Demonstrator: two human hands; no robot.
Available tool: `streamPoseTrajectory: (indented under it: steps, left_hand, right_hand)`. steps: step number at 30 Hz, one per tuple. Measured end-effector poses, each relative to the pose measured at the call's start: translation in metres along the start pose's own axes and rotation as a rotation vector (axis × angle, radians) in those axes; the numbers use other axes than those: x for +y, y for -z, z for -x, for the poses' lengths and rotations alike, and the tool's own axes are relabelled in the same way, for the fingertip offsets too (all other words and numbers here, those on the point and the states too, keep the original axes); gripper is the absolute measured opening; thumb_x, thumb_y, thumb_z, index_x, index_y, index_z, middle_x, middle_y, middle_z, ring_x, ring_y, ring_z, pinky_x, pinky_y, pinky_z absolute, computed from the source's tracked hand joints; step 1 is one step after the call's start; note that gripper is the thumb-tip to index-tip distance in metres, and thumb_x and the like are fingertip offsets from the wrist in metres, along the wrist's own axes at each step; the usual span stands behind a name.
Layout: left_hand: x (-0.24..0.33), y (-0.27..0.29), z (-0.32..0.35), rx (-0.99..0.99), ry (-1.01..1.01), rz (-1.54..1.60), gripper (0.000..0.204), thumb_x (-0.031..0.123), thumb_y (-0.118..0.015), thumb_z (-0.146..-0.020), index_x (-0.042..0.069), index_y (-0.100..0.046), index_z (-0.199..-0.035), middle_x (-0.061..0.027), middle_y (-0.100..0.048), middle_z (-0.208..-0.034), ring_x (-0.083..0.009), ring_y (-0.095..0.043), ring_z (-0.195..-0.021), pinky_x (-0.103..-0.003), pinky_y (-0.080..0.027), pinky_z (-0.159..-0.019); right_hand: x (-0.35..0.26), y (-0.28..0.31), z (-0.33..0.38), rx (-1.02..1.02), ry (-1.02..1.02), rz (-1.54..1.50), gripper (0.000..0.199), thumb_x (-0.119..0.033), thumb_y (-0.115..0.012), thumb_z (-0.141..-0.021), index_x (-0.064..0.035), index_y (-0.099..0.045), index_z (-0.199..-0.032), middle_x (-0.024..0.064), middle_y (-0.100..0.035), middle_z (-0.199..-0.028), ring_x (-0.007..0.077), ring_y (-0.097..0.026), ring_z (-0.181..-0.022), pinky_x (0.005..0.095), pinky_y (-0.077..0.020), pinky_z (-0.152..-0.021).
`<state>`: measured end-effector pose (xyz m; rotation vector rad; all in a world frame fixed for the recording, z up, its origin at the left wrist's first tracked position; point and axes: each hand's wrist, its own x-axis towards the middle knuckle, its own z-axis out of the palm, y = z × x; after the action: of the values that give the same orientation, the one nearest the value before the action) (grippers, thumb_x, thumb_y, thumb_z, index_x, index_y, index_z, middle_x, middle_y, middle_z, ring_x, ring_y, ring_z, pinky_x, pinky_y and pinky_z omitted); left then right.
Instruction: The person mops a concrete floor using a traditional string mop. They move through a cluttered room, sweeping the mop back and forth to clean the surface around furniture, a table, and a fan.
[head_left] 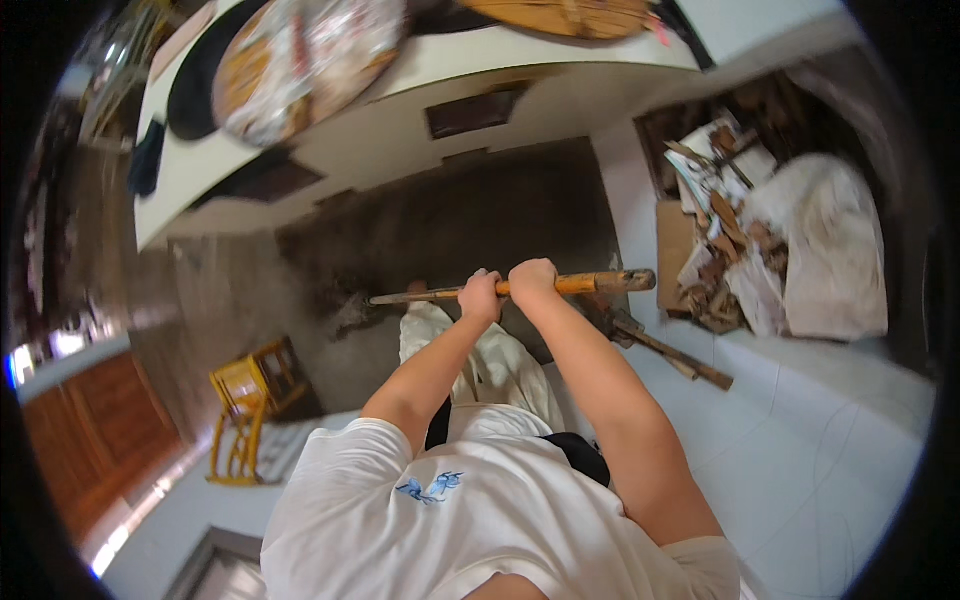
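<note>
Both hands, left hand and right hand, are fisting the stick (a long wooden handle); better spacing them wider for control.

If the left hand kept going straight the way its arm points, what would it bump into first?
Probably the dark grey floor patch beyond the wooden handle that the left hand grips; farther on is the white counter front. Depth is hard to judge.

Pale floor under scrap pile
</note>
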<state>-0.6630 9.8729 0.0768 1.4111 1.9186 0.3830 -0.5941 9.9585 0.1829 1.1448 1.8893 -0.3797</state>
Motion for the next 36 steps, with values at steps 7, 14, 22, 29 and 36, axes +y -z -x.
streamPoseTrajectory:
  steps: [7,14,22,29,36]
  left_hand:
    - [0.129,-0.043,-0.023,-0.194,-0.385,-0.084,0.025,0.015,-0.069,-0.064,0.013,-0.059,-0.087,-0.0078,-0.054,-0.087,-0.0283,-0.054,-0.087,-0.04,-0.046,-0.069]
    - [0.166,-0.103,-0.006,-0.511,-0.807,-0.179,0.024,0.018,-0.071,-0.064,0.014,-0.057,-0.083,-0.0074,-0.054,-0.089,-0.0275,-0.053,-0.091,-0.046,-0.044,-0.074]
    - [0.08,-0.096,0.068,-0.911,-1.019,-0.436,0.019,0.015,-0.069,-0.066,0.013,-0.055,-0.078,-0.007,-0.054,-0.084,-0.0276,-0.054,-0.086,-0.042,-0.044,-0.068]
    - [0.014,-0.075,0.124,-1.157,-1.388,-0.566,0.021,0.013,-0.071,-0.063,0.01,-0.054,-0.076,-0.0088,-0.052,-0.082,-0.029,-0.053,-0.079,-0.042,-0.043,-0.063]
    - [-0.058,-0.037,0.221,-1.503,-1.621,-0.774,0.021,0.014,-0.07,-0.064,0.01,-0.054,-0.076,-0.008,-0.052,-0.083,-0.0287,-0.054,-0.082,-0.04,-0.044,-0.065]
  right_hand:
    - [0.13,-0.045,0.049,-0.036,-0.349,-0.308,0.02,-0.016,-0.055,-0.078,-0.0115,-0.068,-0.092,0.0057,-0.066,-0.092,0.0207,-0.064,-0.085,0.0347,-0.0507,-0.065]
    - [0.146,-0.109,0.117,-0.128,-0.661,-0.58,0.018,-0.012,-0.056,-0.075,-0.01,-0.067,-0.089,0.0081,-0.065,-0.091,0.0233,-0.063,-0.086,0.0321,-0.0491,-0.069]
    - [0.019,-0.186,0.157,-0.326,-0.772,-1.107,0.018,-0.013,-0.06,-0.069,-0.0062,-0.065,-0.084,0.0074,-0.065,-0.083,0.0225,-0.063,-0.08,0.0337,-0.0494,-0.064]
    - [-0.097,-0.234,0.205,-0.297,-0.853,-1.525,0.021,-0.017,-0.064,-0.066,-0.0052,-0.064,-0.084,0.0096,-0.064,-0.086,0.0249,-0.062,-0.08,0.0374,-0.05,-0.063]
    - [-0.26,-0.241,0.264,-0.282,-1.221,-1.83,0.022,-0.018,-0.067,-0.065,-0.0084,-0.066,-0.084,0.0085,-0.064,-0.086,0.0249,-0.062,-0.08,0.0345,-0.0499,-0.067]
